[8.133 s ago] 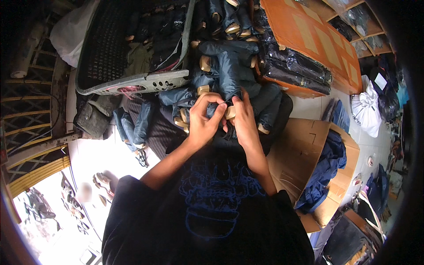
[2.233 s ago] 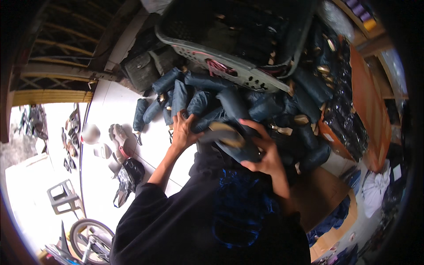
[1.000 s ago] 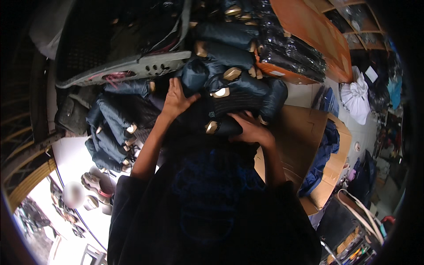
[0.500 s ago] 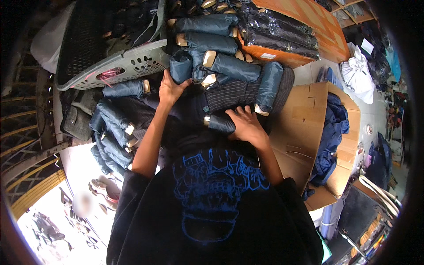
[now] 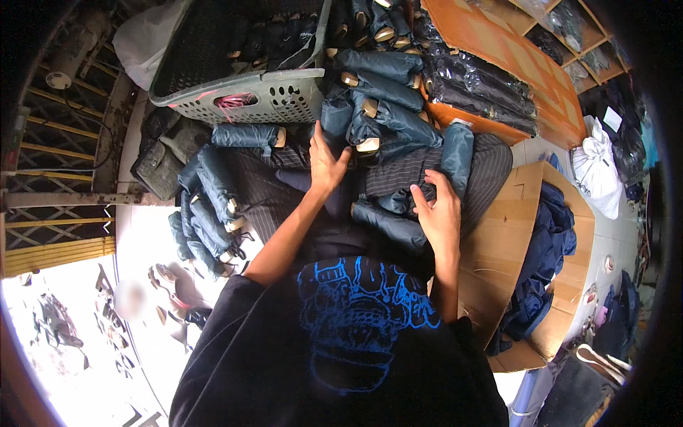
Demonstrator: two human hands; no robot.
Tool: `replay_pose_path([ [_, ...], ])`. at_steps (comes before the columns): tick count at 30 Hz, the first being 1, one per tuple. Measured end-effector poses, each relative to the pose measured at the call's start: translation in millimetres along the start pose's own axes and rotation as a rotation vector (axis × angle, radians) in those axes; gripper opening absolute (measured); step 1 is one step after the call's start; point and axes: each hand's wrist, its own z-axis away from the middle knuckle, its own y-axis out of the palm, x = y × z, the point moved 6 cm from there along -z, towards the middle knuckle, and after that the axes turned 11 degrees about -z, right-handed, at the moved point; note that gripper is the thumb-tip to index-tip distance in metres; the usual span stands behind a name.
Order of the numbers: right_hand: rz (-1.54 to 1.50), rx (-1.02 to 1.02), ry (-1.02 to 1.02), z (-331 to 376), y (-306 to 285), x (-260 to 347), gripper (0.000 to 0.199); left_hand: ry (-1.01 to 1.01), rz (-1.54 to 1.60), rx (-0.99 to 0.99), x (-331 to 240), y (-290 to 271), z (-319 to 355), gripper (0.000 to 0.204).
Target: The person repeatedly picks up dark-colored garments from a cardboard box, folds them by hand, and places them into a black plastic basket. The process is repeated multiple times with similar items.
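Observation:
Compact folding umbrellas in dark teal sleeves with pale handles lie heaped on and before my crossed legs in striped trousers. My left hand (image 5: 328,165) is open, its fingertips near an upright umbrella (image 5: 336,114) beside the basket. My right hand (image 5: 439,210) is raised with thumb and fingers apart, and nothing shows between them. Below and left of it, an umbrella (image 5: 391,225) lies across my lap, its right end next to my hand. Another umbrella (image 5: 457,158) rests along my right thigh, just beyond my right fingertips.
A grey-green plastic basket (image 5: 284,96) holding dark umbrellas stands at the far left. An orange carton (image 5: 548,85) with plastic-wrapped dark packs is at the far right. Nearer on the right is an open cardboard box (image 5: 498,235) with navy cloth. More umbrellas (image 5: 210,224) lie on the floor at left.
The whole view has shifted, moving the scene rightward. My right hand has come off the umbrella on my lap and lifted. My left hand has loosened from the upright umbrella.

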Motion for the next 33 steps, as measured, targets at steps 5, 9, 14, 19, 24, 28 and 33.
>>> replay_pose_path([
  [5, 0.005, -0.235, -0.177, 1, -13, 19, 0.020, -0.048, -0.017, 0.123, 24, -3, -9, 0.075],
  [9, 0.133, -0.317, -0.260, -8, -21, 21, 0.016, 0.092, -0.103, -0.199, -14, -28, 13, 0.050],
  [14, 0.265, -0.304, -0.187, -20, -15, 14, 0.018, 0.452, 0.060, 0.996, -68, 7, 94, 0.092],
  [19, 0.269, -0.330, -0.198, -36, -25, 4, 0.017, 0.530, -0.132, 1.205, -86, 25, 96, 0.112],
  [24, 0.495, -0.358, -0.166, -46, -26, -25, 0.026, 0.659, -0.061, 1.247, -79, 44, 104, 0.113],
  [28, 0.509, -0.277, -0.065, -54, -29, -52, 0.040, 0.539, -0.002, 1.208, -77, 41, 102, 0.103],
  [33, 0.480, -0.279, 0.039, -57, -34, -63, 0.053, 0.216, 0.144, 1.002, -65, 18, 78, 0.098],
])
